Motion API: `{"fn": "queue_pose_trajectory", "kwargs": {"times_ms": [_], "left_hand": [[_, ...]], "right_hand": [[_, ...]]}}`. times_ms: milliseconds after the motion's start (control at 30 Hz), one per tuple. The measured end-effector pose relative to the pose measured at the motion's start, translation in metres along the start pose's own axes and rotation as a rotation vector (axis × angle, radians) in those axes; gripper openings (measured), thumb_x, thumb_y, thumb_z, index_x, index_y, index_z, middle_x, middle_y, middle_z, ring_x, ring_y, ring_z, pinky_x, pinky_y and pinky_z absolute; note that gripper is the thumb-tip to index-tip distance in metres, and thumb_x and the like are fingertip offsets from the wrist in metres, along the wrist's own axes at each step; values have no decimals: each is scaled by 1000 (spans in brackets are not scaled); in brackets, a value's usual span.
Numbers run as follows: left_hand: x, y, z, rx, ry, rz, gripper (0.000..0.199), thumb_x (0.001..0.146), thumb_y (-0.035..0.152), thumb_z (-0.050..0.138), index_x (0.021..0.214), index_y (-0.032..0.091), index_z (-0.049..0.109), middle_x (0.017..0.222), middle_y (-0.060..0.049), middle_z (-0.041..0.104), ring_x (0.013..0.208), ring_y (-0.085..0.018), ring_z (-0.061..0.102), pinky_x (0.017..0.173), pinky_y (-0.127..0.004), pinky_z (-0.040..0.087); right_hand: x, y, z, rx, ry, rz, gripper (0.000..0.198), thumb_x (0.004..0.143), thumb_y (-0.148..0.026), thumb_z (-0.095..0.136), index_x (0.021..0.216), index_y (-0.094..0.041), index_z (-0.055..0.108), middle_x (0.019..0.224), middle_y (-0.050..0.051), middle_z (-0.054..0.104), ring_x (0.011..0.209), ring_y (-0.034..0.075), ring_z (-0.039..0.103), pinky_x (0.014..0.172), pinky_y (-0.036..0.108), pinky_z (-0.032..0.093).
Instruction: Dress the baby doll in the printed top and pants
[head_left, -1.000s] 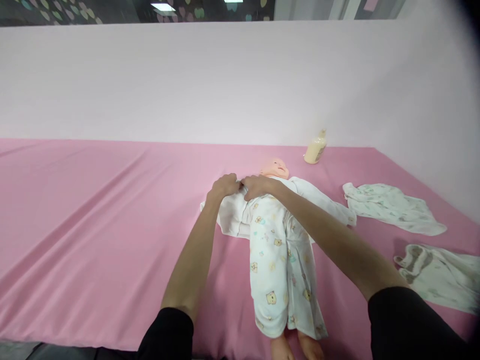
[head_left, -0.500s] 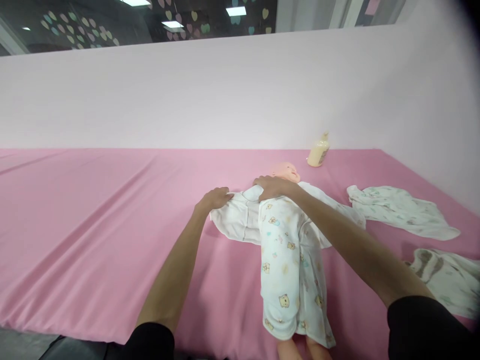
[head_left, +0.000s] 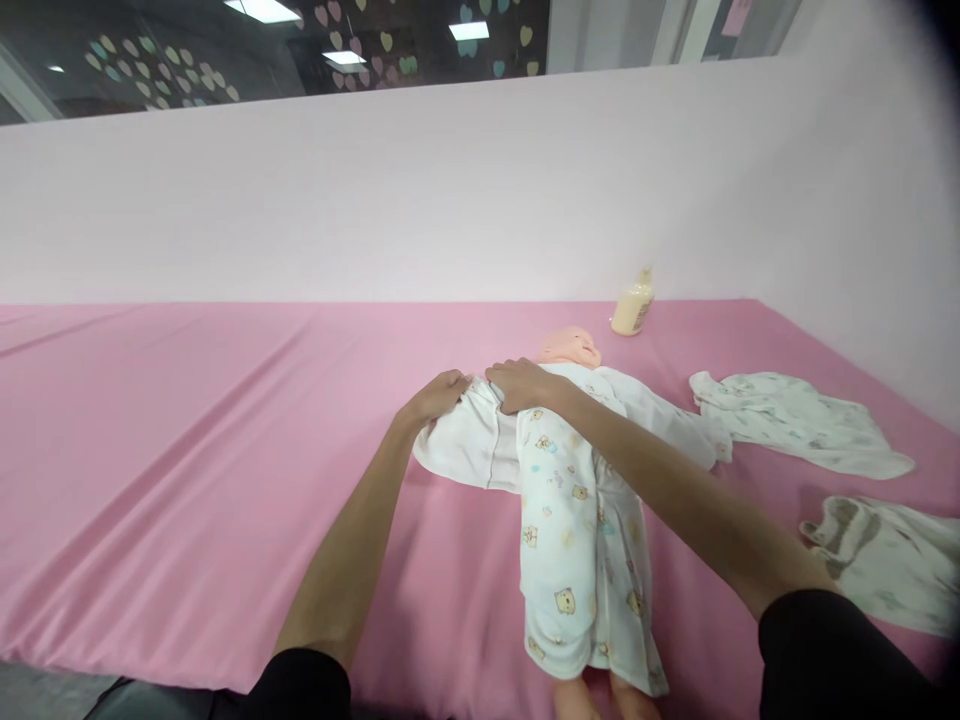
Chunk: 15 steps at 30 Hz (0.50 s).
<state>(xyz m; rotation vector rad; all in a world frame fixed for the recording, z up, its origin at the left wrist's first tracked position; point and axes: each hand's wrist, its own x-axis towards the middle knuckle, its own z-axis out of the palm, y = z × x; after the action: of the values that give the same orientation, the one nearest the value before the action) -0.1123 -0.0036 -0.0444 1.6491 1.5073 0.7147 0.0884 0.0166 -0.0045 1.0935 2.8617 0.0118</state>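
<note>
A baby doll (head_left: 568, 346) lies on its back on the pink-covered table, head away from me and bare feet at the near edge. It wears a white baby gown (head_left: 559, 540) printed with small bears. The gown's plain white side panel (head_left: 466, 440) is spread out to the left. My left hand (head_left: 442, 393) is closed on the upper edge of this panel. Beside the doll's shoulder, my right hand (head_left: 521, 385) grips the same cloth, its fingertips close to the left hand. The doll's neck is partly hidden behind my right hand.
A pale yellow pump bottle (head_left: 633, 305) stands near the back wall. To the right lie a crumpled white printed garment (head_left: 799, 420) and, nearer, another folded white cloth with brown patches (head_left: 889, 560). The pink sheet (head_left: 187, 470) covers the table and hangs slightly wrinkled.
My right hand has shifted left from the doll's neck area to the panel's edge, closer to my left hand. The panel's top edge is now bunched between both hands.
</note>
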Motion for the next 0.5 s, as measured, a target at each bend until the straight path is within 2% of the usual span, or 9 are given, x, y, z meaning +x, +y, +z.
{"fn": "queue_pose_trajectory", "kwargs": {"times_ms": [200,367,500], "left_hand": [[0,0,0,46,-7,21,40,89,56,50,74,20,41,66,4,40,56,-10,38,53,-24,30],[-1,-14,-9,4,-17,-62,40,86,55,56,73,19,44,65,3,45,57,-10,41,53,-24,32],[-1,-28,-15,-105,-57,-125,40,83,57,61,77,19,50,62,4,45,54,-10,40,50,-23,30]], "right_hand": [[-3,0,2,-1,57,12,35,81,-32,60,111,-16,56,120,15,64,109,31,59,86,39,41],[-11,5,-3,-25,63,46,29,83,-35,62,104,-16,58,114,14,66,106,31,59,84,38,39],[-18,13,-11,-43,84,79,33,84,-46,64,99,-17,57,109,13,66,101,29,59,81,35,38]]}}
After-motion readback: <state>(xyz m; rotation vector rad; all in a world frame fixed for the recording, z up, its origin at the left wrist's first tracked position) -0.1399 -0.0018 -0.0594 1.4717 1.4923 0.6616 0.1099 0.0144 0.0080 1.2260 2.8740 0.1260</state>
